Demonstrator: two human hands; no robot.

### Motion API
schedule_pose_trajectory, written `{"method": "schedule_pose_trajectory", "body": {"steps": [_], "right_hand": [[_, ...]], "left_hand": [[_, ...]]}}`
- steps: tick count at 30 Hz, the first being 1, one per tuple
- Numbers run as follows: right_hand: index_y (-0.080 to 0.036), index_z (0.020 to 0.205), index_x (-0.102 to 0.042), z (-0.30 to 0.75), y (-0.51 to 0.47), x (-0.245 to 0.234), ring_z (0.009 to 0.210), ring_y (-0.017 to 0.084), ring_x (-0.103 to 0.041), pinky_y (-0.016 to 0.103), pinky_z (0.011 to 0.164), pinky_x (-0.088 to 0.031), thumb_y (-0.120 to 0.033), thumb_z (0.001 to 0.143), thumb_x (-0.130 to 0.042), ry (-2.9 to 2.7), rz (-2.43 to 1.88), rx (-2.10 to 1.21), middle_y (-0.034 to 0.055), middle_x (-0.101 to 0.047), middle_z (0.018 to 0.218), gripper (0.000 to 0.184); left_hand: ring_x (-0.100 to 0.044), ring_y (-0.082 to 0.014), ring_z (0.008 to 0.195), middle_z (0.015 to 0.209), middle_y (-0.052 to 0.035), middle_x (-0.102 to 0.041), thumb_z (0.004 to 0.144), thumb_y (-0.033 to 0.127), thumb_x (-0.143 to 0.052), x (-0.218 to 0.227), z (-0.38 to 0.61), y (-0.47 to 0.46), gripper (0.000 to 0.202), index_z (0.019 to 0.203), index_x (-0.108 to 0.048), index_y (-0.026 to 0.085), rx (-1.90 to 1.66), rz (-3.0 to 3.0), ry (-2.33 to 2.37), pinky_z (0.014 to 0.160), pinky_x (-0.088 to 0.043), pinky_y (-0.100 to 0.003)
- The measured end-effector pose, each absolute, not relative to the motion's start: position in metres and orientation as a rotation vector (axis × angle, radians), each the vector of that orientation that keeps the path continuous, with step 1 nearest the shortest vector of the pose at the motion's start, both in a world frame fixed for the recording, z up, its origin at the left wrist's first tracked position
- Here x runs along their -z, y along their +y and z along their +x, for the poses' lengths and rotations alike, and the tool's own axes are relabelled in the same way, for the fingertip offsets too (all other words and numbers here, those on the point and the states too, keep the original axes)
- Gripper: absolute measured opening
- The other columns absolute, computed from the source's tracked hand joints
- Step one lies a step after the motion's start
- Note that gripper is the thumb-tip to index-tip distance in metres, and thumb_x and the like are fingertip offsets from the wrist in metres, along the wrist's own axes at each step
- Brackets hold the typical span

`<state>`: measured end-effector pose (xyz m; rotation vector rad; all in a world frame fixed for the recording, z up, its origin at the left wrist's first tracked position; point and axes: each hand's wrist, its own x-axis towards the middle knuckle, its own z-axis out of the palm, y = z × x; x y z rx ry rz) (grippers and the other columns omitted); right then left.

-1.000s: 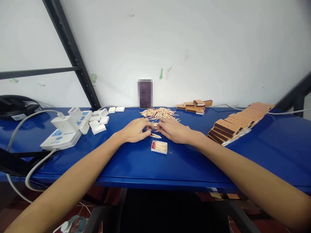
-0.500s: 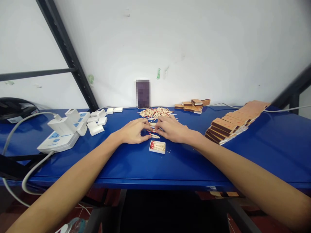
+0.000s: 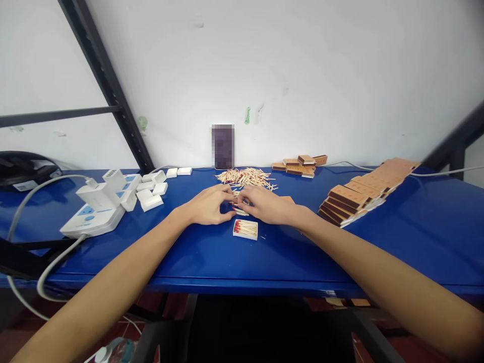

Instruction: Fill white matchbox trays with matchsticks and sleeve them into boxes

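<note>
Loose red-tipped matches point(image 3: 240, 211) lie in a small row between my two hands. My left hand point(image 3: 212, 204) curves round their head ends, its thumb and index finger at the matches. From the other side my right hand point(image 3: 264, 204) reaches in, thumb and fingertips pinched at the same matches, partly hiding them. Just in front of the hands is a white matchbox tray point(image 3: 245, 236) with matches lying in it, heads to the left. Behind the fingers spreads a large pile of matches point(image 3: 247, 176).
Matchbox sleeves are stacked at the right point(image 3: 348, 196), and more matchboxes point(image 3: 300, 165) lie by the wall. White empty trays point(image 3: 151, 201) sit at left beside a power strip point(image 3: 91, 222) with chargers. A dark pixelated panel point(image 3: 223, 146) leans on the wall.
My right hand has shifted slightly toward me and left, its fingers closing in on the matches. An orange-brown edge now shows behind it. My left hand stays almost in place.
</note>
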<state>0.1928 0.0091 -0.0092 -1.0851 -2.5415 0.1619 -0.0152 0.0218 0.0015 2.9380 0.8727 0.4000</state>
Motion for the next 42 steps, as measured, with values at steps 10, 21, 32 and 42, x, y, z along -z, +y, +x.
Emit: {"method": "schedule_pose_trajectory", "body": {"steps": [10, 21, 32, 42], "right_hand": [[-0.016, 0.077, -0.07, 0.195, -0.003, -0.006, 0.07, 0.015, -0.054, 0.027, 0.063, -0.034, -0.019, 0.086, -0.056, -2.51, -1.237, -0.212, 0.0039, -0.067, 0.076, 0.017], [-0.02, 0.101, -0.069, 0.219, 0.008, -0.004, 0.083, 0.019, -0.059, 0.029, 0.068, -0.038, -0.018, 0.09, -0.051, -2.722, -1.189, -0.059, 0.0069, -0.066, 0.092, 0.021], [-0.019, 0.096, -0.062, 0.215, 0.009, 0.001, 0.089, 0.021, -0.059, 0.028, 0.068, -0.037, -0.023, 0.095, -0.047, -2.675, -1.278, 0.082, 0.0084, -0.065, 0.099, 0.015], [-0.018, 0.103, -0.064, 0.205, 0.001, 0.0, 0.087, 0.019, -0.059, 0.029, 0.072, -0.038, -0.017, 0.093, -0.045, -2.637, -1.001, 0.076, 0.0073, -0.065, 0.096, 0.022]], "left_hand": [[-0.055, -0.0213, 0.095, 0.099, -0.0057, -0.059, 0.087, 0.038, -0.057, -0.003, -0.014, 0.019, 0.028, 0.105, -0.068, 0.02, -0.425, 2.914, 0.856, 0.086, -0.044, -0.035], [-0.054, -0.0201, 0.093, 0.1, -0.0072, -0.06, 0.098, 0.037, -0.047, -0.006, -0.007, 0.017, 0.029, 0.107, -0.071, 0.021, -0.274, 3.18, 0.744, 0.082, -0.04, -0.033], [-0.058, -0.0189, 0.082, 0.084, -0.0067, -0.067, 0.089, 0.018, -0.053, -0.03, 0.007, 0.011, 0.018, 0.084, -0.069, 0.015, 0.147, 3.218, 0.865, 0.068, -0.037, -0.029], [-0.048, -0.0112, 0.05, 0.058, 0.0031, -0.061, 0.067, 0.014, -0.06, -0.055, 0.014, 0.018, 0.007, 0.061, -0.062, 0.017, 0.502, 2.758, 0.964, 0.051, -0.031, -0.025]]}}
